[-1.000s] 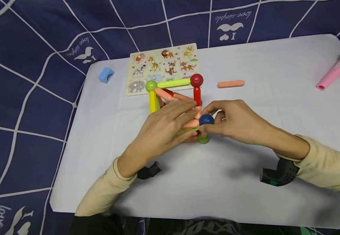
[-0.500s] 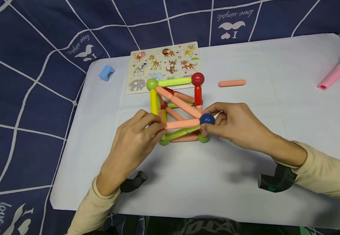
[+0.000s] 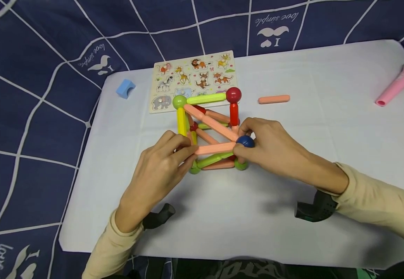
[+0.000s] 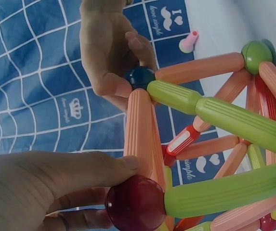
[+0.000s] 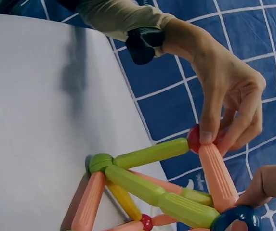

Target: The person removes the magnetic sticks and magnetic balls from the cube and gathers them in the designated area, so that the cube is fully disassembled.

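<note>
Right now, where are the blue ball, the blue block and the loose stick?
Blue ball (image 3: 246,141): head view, its uncovered surface.
Blue block (image 3: 123,88): head view, beside its notch.
Loose stick (image 3: 273,99): head view, middle of its length.

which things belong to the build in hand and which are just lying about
In the build:
stick-and-ball frame
its blue ball, pinched by the right hand
its red ball, held by the left hand

Lying about:
animal puzzle board
blue arched block
pink microphone
loose orange stick, possibly a spare

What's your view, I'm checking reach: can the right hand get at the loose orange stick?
Probably yes, after releasing the blue ball: nothing visible separates the right hand from the stick.
</note>
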### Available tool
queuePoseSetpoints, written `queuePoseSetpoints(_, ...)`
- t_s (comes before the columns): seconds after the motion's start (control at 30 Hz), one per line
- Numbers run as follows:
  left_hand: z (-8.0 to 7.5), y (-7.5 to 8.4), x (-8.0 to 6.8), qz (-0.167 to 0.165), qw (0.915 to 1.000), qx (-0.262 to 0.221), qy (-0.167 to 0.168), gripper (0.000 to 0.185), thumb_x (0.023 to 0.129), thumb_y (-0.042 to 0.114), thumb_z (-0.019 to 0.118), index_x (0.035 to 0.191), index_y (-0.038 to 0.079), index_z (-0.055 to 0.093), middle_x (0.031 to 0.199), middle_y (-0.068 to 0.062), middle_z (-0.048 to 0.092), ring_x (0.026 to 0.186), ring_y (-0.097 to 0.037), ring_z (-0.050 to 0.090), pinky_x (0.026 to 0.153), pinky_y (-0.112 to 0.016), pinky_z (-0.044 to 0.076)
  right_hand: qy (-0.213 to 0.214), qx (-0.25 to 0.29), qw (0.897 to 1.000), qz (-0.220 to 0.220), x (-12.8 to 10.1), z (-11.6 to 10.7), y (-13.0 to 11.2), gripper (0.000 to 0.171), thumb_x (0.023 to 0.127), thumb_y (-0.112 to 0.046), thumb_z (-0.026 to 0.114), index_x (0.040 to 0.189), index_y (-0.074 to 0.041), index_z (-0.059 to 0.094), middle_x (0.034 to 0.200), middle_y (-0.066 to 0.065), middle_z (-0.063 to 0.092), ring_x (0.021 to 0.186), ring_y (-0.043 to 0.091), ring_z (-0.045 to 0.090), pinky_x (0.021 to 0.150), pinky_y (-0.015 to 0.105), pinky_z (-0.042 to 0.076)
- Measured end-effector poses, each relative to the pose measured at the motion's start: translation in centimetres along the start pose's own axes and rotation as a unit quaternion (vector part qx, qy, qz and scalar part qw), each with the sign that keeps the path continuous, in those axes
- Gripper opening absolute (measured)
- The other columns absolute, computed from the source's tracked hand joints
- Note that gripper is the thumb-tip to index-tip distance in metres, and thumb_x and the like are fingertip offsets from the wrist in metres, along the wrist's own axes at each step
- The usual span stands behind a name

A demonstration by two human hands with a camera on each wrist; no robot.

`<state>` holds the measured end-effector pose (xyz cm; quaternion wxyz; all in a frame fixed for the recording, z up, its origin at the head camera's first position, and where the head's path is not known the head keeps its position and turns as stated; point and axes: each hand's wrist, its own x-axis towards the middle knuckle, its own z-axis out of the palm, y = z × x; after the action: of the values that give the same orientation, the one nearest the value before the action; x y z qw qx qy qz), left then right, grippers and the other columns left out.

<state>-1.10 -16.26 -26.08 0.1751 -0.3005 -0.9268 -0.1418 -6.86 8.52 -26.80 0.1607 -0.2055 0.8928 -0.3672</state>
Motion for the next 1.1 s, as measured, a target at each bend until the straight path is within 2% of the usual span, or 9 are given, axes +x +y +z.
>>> queuePoseSetpoints(0.17, -0.1, 0.0, 0.0, 0.001, 1.0000, 0.002, -0.003, 0.018, 0.082, 0.009, 0.080, 0.098, 0.002, 0.078, 0.092, -0.006, 0.067, 0.083, -0.019, 0.053, 0.055, -0.023, 0.049, -0.023, 0.017, 1.000, 0.009, 0.4, -0.1, 0.1, 0.020, 0.083, -0.023, 0.060, 0.098, -0.010, 0.059, 0.069, -0.004, 0.069, 0.048, 0.017, 0.046, 0.046, 0.030, 0.034)
queuePoseSetpoints(0.33, -0.1, 0.0, 0.0, 0.000, 1.0000, 0.004, -0.004, 0.017, 0.082, 0.009, 0.080, 0.097, 0.002, 0.078, 0.092, -0.005, 0.067, 0.084, -0.019, 0.053, 0.056, -0.024, 0.050, -0.032, 0.014, 0.999, 0.016, 0.7, -0.2, 0.1, 0.017, 0.084, -0.024, 0.059, 0.095, -0.012, 0.059, 0.067, -0.006, 0.069, 0.048, 0.017, 0.043, 0.046, 0.030, 0.031)
queuePoseSetpoints(0.57, -0.2, 0.0, -0.1, -0.002, 1.0000, 0.003, -0.001, 0.016, 0.082, 0.009, 0.080, 0.096, 0.002, 0.078, 0.092, -0.006, 0.067, 0.083, -0.019, 0.053, 0.056, -0.024, 0.050, -0.055, 0.048, 0.997, 0.021, 0.8, -0.7, 0.3, 0.015, 0.092, -0.024, 0.056, 0.099, -0.011, 0.058, 0.072, -0.006, 0.072, 0.056, 0.019, 0.050, 0.045, 0.028, 0.030)
queuePoseSetpoints(0.67, -0.1, 0.0, 0.0, 0.000, 1.0000, 0.000, -0.001, 0.016, 0.082, 0.008, 0.080, 0.096, 0.002, 0.078, 0.092, -0.006, 0.066, 0.083, -0.019, 0.053, 0.056, -0.024, 0.050, -0.078, 0.062, 0.994, 0.037, 0.4, -1.1, 0.4, 0.020, 0.093, -0.030, 0.060, 0.105, -0.014, 0.059, 0.077, -0.005, 0.072, 0.056, 0.019, 0.055, 0.047, 0.029, 0.033)
queuePoseSetpoints(0.73, -0.2, 0.0, 0.0, 0.001, 1.0000, 0.000, -0.001, 0.016, 0.081, 0.008, 0.080, 0.096, 0.002, 0.078, 0.092, -0.005, 0.066, 0.083, -0.019, 0.053, 0.056, -0.024, 0.050, -0.086, 0.060, 0.994, 0.042, 0.2, -1.3, 0.4, 0.027, 0.090, -0.034, 0.067, 0.108, -0.015, 0.059, 0.077, -0.004, 0.072, 0.059, 0.019, 0.056, 0.049, 0.030, 0.035)
queuePoseSetpoints(0.87, -0.2, 0.0, 0.0, -0.001, 1.0000, 0.003, -0.002, 0.016, 0.081, 0.008, 0.081, 0.096, 0.002, 0.078, 0.092, -0.005, 0.066, 0.083, -0.018, 0.053, 0.055, -0.024, 0.050, -0.064, 0.040, 0.997, 0.031, 0.0, -1.1, 0.5, 0.039, 0.079, -0.032, 0.078, 0.109, -0.013, 0.061, 0.065, -0.001, 0.065, 0.059, 0.019, 0.055, 0.048, 0.031, 0.037)
queuePoseSetpoints(0.97, -0.2, 0.0, 0.0, -0.002, 1.0000, 0.001, -0.001, 0.015, 0.082, 0.008, 0.080, 0.096, 0.002, 0.078, 0.092, -0.005, 0.066, 0.083, -0.018, 0.053, 0.055, -0.024, 0.049, -0.033, 0.025, 0.999, 0.009, 0.2, -0.5, 0.5, 0.031, 0.076, -0.023, 0.074, 0.101, -0.010, 0.062, 0.061, 0.002, 0.058, 0.053, 0.019, 0.050, 0.046, 0.029, 0.035)
queuePoseSetpoints(1.1, -0.1, 0.0, 0.1, 0.000, 1.0000, -0.002, -0.002, 0.015, 0.083, 0.009, 0.079, 0.096, 0.002, 0.077, 0.092, -0.005, 0.066, 0.083, -0.018, 0.053, 0.055, -0.024, 0.049, -0.011, 0.012, 1.000, -0.011, 0.5, 0.2, 0.7, 0.024, 0.076, -0.019, 0.068, 0.096, -0.007, 0.062, 0.070, 0.003, 0.060, 0.054, 0.019, 0.049, 0.047, 0.028, 0.037)
